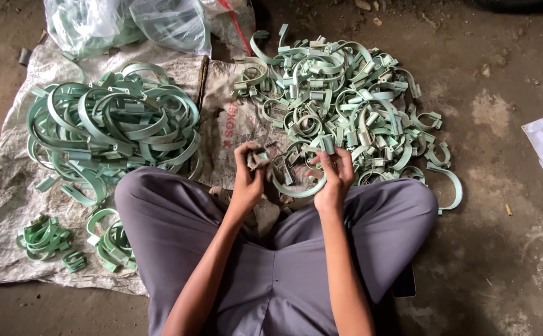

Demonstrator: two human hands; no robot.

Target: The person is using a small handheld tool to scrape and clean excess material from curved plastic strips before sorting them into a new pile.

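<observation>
The left hand (248, 177) is curled tight around a small bunch of grey-green clips (258, 158). The right hand (334, 177) pinches one end of a curved pale green plastic band (297, 190), which arcs between both hands above the crossed knees. Fingertips are partly hidden; both forearms reach forward, wrists raised.

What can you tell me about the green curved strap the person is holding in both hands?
The curved strap is a pale green band, apparently painted metal, bent into an open U that sags between the hands. The right hand pinches one upturned end; the left hand grips the other end along with a small greyish piece. It hangs above the person's crossed legs, just in front of the heap of similar clamps.
</observation>
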